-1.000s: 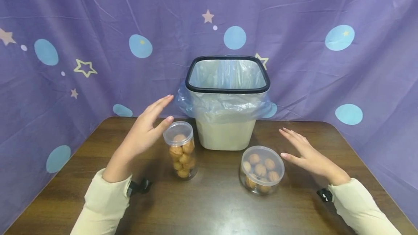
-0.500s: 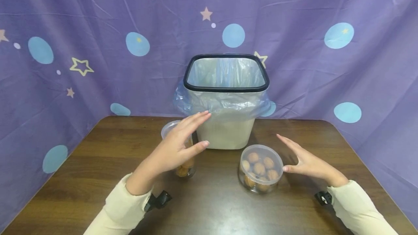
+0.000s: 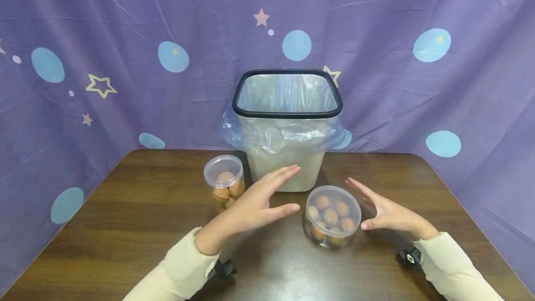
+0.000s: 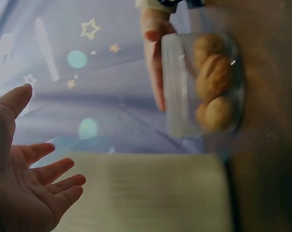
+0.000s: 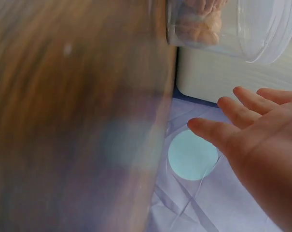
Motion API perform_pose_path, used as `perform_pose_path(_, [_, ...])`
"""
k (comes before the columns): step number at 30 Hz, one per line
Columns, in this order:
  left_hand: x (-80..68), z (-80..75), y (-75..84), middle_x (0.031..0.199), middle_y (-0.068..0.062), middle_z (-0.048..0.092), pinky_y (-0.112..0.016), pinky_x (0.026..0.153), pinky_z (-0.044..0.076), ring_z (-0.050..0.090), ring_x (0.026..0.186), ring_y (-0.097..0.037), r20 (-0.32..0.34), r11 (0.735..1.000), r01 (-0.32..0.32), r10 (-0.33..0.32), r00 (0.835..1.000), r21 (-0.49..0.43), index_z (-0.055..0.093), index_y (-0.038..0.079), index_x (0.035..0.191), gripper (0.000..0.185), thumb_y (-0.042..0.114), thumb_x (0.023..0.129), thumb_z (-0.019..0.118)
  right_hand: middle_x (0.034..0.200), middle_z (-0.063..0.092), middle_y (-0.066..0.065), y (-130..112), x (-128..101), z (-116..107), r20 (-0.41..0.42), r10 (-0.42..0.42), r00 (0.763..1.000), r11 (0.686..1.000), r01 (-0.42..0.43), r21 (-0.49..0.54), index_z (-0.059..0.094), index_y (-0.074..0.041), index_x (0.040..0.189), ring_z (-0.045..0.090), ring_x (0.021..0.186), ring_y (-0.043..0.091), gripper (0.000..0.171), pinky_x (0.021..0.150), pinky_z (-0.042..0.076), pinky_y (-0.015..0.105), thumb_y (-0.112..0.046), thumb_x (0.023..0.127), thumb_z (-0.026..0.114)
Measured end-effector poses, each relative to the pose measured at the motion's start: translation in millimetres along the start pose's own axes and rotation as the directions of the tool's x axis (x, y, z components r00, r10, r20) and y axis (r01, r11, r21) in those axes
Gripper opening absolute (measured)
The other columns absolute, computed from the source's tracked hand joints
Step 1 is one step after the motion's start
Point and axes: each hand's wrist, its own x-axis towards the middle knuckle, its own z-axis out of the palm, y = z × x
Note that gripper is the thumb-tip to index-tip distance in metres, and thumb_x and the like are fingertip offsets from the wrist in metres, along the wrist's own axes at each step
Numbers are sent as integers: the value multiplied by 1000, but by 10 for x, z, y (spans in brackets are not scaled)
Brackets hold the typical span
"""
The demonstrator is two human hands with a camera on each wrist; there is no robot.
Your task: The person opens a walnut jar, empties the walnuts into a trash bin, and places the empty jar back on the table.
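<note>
A short, wide clear jar (image 3: 333, 215) of walnuts with a translucent lid stands on the table between my two hands. To its left my left hand (image 3: 255, 206) hovers with fingers extended and thumb apart, holding nothing. My right hand (image 3: 390, 210) is just right of the jar, thumb and fingers spread, with its thumb tip close to the lid's edge; whether it touches I cannot tell. The left wrist view shows the same jar (image 4: 203, 84) with the right hand (image 4: 155, 67) behind it. A tall clear jar (image 3: 225, 182) of walnuts stands partly hidden behind my left hand.
At the back middle stands a pale waste bin (image 3: 288, 157) with a black rim and a bluish plastic liner folded over its edge. Below everything is the dark wooden table (image 3: 125, 226). A purple curtain (image 3: 376, 36) with stars and ovals hangs behind.
My left hand has moved right, past the tall jar, toward the short jar. My right hand has shifted slightly left and down to the short jar's side. Both jars stay put.
</note>
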Motion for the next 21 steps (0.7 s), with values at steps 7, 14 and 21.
perform_pose_path(7, [49,284,-82,151,-4,34,-42,111,28,31,137,-19,-19,983,98,-102,995,-155,30,14,148,81,34,82,72,149,5,36,39,39,35,69,-18,997,980,4,201,-2,0,149,18,141,8,106,107,23,15,-19,80,75])
perform_pose_path(14, [79,485,-181,149,-14,34,-44,108,33,35,135,-24,-12,930,137,-150,989,-341,28,4,147,84,21,80,75,149,-7,36,72,61,46,142,-6,990,931,-46,363,-10,-1,148,14,140,0,110,106,20,12,-7,78,75])
perform_pose_path(21, [114,602,-276,145,-23,35,-47,107,34,36,132,-37,43,869,187,-189,981,-459,25,0,146,87,14,78,76,152,-8,30,110,61,33,194,47,980,899,-126,420,-8,-4,150,22,136,-3,108,105,25,14,-2,78,73])
